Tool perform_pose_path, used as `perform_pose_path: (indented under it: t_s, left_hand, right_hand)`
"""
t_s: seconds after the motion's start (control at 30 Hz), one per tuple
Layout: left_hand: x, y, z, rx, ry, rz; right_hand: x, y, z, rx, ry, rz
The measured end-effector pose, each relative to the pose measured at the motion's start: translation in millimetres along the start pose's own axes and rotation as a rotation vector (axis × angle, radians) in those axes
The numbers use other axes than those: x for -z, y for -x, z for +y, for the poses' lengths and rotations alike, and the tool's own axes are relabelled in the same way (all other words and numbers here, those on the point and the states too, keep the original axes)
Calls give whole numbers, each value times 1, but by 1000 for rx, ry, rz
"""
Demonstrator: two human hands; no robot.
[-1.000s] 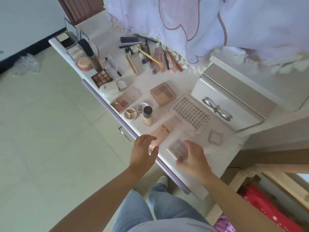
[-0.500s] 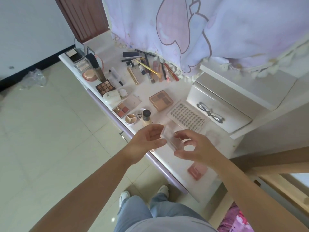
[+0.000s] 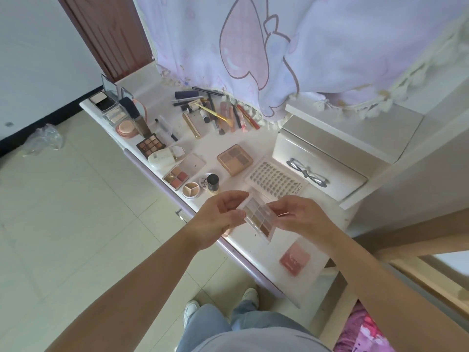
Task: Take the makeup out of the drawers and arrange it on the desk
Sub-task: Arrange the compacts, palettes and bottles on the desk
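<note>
Both hands hold one clear-cased eyeshadow palette [image 3: 261, 219] above the bench's [image 3: 253, 240] front edge: the left hand [image 3: 218, 219] pinches its left side, the right hand [image 3: 299, 217] its right. Its pans run from pale beige to dark brown. On the bench lie four more open palettes, one lash tray [image 3: 275, 180] and one pink compact [image 3: 295, 259].

You're in a home bedroom, at a dressing table. Beyond your left hand [image 3: 215, 219] the white desk [image 3: 243, 240] carries palettes, brushes [image 3: 215, 110] and an open compact mirror [image 3: 109, 97] (all cosmetics). Past your right hand [image 3: 302, 217] sits a small white drawer unit [image 3: 317, 163] with a bow handle. A cartoon-print curtain [image 3: 279, 47] hangs above it; the tiled floor [image 3: 76, 199] and a brown door [image 3: 109, 34] lie left.
</note>
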State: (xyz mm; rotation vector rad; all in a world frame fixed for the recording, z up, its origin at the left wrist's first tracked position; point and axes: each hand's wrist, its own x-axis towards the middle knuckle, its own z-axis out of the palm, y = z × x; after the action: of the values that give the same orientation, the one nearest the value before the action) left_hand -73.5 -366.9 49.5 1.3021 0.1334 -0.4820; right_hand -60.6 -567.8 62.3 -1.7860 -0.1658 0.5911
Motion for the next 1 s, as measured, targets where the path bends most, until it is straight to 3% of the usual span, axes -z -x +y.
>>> perform_pose_path:
  t_s: [0.17,0.3,0.43,0.77,1.0]
  left_hand:
    - [9,-1,-20,155,91,-4]
    - [14,1,-47,230,1,146]
    - [14,-2,-73,311,-123,316]
    - [13,0,-103,364,-292,531]
    - [14,2,-109,315,-284,542]
  right_hand:
    - [7,-9,19,-143,-110,-31]
    - [4,-23,45,-271,-236,27]
    - [-4,-34,69,-306,-140,94]
    - [-9,-49,90,-359,259,288]
    - [2,-23,87,-214,599,278]
